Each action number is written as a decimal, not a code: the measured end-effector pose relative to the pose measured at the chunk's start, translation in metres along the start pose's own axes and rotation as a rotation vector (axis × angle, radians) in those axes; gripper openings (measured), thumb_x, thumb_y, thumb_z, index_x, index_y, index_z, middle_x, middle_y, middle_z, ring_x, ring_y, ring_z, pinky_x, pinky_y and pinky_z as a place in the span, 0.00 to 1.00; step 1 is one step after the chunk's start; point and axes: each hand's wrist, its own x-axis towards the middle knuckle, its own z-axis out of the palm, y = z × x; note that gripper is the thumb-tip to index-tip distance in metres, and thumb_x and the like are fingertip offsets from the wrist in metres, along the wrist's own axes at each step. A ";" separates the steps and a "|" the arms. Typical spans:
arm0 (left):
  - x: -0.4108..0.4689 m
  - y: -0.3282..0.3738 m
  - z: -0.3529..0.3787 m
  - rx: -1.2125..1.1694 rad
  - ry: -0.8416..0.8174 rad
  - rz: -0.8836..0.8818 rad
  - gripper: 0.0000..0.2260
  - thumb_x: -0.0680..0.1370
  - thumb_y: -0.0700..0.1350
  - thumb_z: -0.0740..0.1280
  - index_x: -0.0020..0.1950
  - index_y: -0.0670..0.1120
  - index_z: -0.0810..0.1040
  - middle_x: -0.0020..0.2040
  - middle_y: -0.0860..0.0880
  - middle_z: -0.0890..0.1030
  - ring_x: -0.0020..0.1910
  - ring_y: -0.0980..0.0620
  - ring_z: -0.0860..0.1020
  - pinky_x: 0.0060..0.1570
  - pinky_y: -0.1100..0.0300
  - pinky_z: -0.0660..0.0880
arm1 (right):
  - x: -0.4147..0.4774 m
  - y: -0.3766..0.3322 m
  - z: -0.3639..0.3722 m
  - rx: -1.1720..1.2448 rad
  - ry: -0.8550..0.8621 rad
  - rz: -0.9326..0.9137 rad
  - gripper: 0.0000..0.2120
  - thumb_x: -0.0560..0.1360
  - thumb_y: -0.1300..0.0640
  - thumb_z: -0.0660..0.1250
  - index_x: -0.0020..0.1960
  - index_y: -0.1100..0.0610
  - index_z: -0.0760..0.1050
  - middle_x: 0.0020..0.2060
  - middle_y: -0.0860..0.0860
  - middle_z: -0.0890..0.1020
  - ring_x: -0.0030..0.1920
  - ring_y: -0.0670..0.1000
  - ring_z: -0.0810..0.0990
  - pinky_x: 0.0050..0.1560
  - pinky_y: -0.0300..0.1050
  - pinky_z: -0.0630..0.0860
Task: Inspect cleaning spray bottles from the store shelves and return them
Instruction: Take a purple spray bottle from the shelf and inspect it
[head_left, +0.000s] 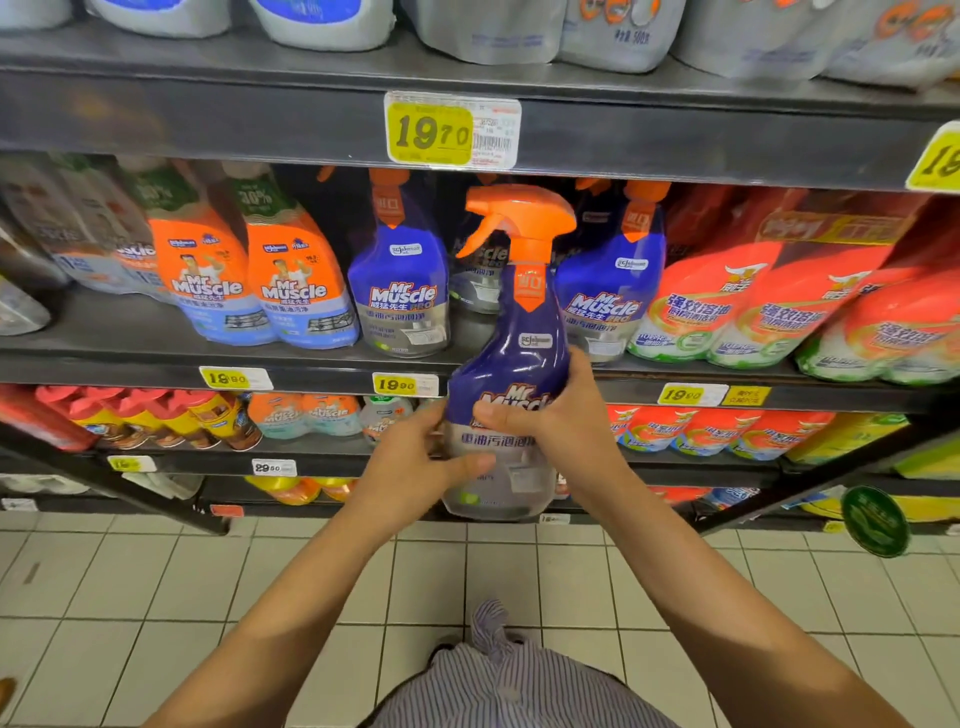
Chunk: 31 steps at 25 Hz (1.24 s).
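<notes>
From my end, both hands have the spray bottle (519, 343), held upright in the air in front of the middle shelf (156, 358) and not resting on it. The left hand (410, 467) grips the clear lower body with its thumb laid across the front. The right hand (561, 410) wraps the waist from the other side, thumb over the brand label. To inspect it well I would shift the grip to the sides so the thumbs come off the print, turn it slowly about its upright axis, and keep fingers off the orange trigger head (519, 218), whose nozzle points left. For the return I judge the slot to be the gap between the two matching blue bottles (400, 280) (608, 291), where a darker one stands further back; base in first, label outward. As for contents, the held bottle's lower part is see-through and looks pale, but I cannot tell the fill level. The orange-labelled bottles (208, 270) to the left and the red-and-white ones (727, 306) to the right are covered in print, so their contents are hidden
</notes>
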 end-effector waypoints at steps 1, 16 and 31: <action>0.010 0.001 0.001 0.039 0.036 -0.003 0.18 0.72 0.37 0.73 0.55 0.55 0.75 0.51 0.53 0.83 0.54 0.51 0.81 0.49 0.59 0.80 | 0.008 -0.003 0.001 -0.035 0.011 -0.007 0.37 0.59 0.64 0.82 0.63 0.56 0.69 0.54 0.51 0.82 0.52 0.50 0.83 0.50 0.48 0.81; 0.108 -0.015 0.001 0.372 0.363 0.275 0.19 0.76 0.41 0.69 0.66 0.42 0.72 0.47 0.47 0.82 0.48 0.49 0.79 0.46 0.59 0.74 | 0.071 -0.018 0.003 -0.636 0.303 -0.299 0.31 0.63 0.53 0.81 0.61 0.59 0.73 0.51 0.53 0.84 0.50 0.56 0.80 0.49 0.51 0.76; 0.112 -0.008 0.005 0.577 0.571 0.244 0.22 0.75 0.49 0.71 0.65 0.45 0.70 0.54 0.49 0.82 0.48 0.53 0.81 0.47 0.55 0.76 | 0.087 -0.011 0.014 -0.826 0.379 -0.433 0.35 0.70 0.59 0.76 0.73 0.61 0.63 0.65 0.55 0.72 0.62 0.53 0.73 0.53 0.43 0.74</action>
